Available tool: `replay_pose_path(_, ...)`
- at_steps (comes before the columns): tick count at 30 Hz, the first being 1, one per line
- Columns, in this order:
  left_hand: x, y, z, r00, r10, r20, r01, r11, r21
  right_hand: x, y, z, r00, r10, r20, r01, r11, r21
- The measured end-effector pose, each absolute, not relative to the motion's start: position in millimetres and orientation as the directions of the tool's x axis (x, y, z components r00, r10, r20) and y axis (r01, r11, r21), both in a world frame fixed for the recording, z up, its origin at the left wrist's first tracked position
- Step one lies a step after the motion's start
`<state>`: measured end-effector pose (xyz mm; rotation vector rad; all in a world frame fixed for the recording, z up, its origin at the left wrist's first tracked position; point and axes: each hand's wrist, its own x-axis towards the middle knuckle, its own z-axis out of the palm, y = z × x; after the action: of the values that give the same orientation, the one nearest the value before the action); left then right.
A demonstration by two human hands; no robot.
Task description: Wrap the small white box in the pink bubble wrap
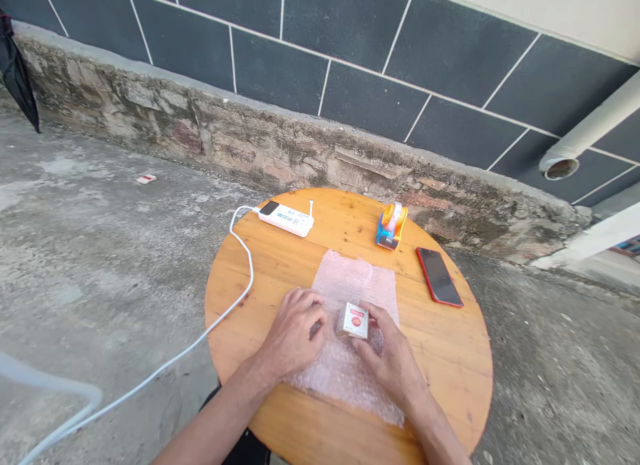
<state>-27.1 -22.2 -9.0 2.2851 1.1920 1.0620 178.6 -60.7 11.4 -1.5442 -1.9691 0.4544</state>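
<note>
A small white box (353, 320) with red print rests on a sheet of pinkish bubble wrap (345, 378). My right hand (387, 352) grips the box from its right side, with fingers at the back corner and the thumb at the front. Over the left edge of the bubble wrap lies my left hand (297, 328), palm down. Its fingers are loosely bent, a gap shows beside the thumb, and nothing is visible in it. Between this hand and the box there is a narrow space.
The round wooden table (235, 272) carries a white power bank (286, 218) with a white cable (249, 278) trailing left, a tape dispenser (390, 226), and a red-edged phone (440, 277). Behind stands a stone-based wall (300, 148). A drainpipe (595, 128) juts out at right.
</note>
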Motion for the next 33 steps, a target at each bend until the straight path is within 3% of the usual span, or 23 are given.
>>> replay_pose_path(18,-26,-20,-11,0.367,0.814,0.451,0.551,-0.581,0.599,180,-65,17,-0.167,0.955,0.244,0.771,0.281,-0.572)
replay_pose_path(21,-26,-20,-11,0.366,0.815,0.450,0.546,-0.579,0.605,186,-81,26,-0.172,0.935,0.310,0.799,0.316,-0.511)
replay_pose_path(24,-27,-20,-10,0.361,0.812,0.458,0.535,-0.583,0.612,192,-106,30,-0.282,0.902,0.327,0.819,0.404,-0.408)
replay_pose_path(28,-29,-21,-8,0.339,0.811,0.478,0.521,-0.584,0.622,188,-133,17,-0.413,0.837,0.359,0.808,0.519,-0.280)
replay_pose_path(33,-28,-19,-9,0.300,0.826,0.477,0.527,-0.560,0.639,176,-136,-4,-0.436,0.781,0.447,0.811,0.556,-0.181)
